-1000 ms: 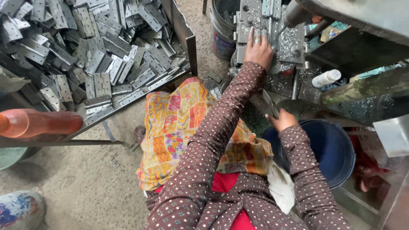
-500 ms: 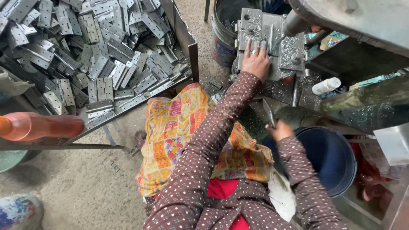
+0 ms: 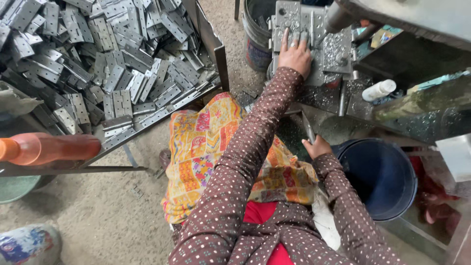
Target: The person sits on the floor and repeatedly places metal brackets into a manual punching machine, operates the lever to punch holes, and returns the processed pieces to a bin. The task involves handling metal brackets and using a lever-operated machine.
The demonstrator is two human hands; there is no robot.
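Observation:
My left hand [image 3: 294, 51] lies flat with its fingers spread on the grey metal block [image 3: 327, 49] of a machine at the top of the head view. It presses on the block and grasps nothing that I can see. My right hand [image 3: 318, 147] is closed round the lower end of a thin metal lever [image 3: 307, 126] that slants up toward the machine, just left of a dark blue bucket [image 3: 380, 176]. Both arms wear brown dotted sleeves. A yellow patterned cloth [image 3: 206, 152] covers my lap.
A large tray [image 3: 218, 59] heaped with several grey metal hinges [image 3: 98, 64] fills the upper left. An orange-handled bar [image 3: 46, 147] sticks in from the left. A dark pail [image 3: 255, 34] stands beside the machine, and a white bottle [image 3: 378, 90] lies to its right.
My left hand has slid a little further up the metal block and flattened. My right hand has come down slightly with the lever.

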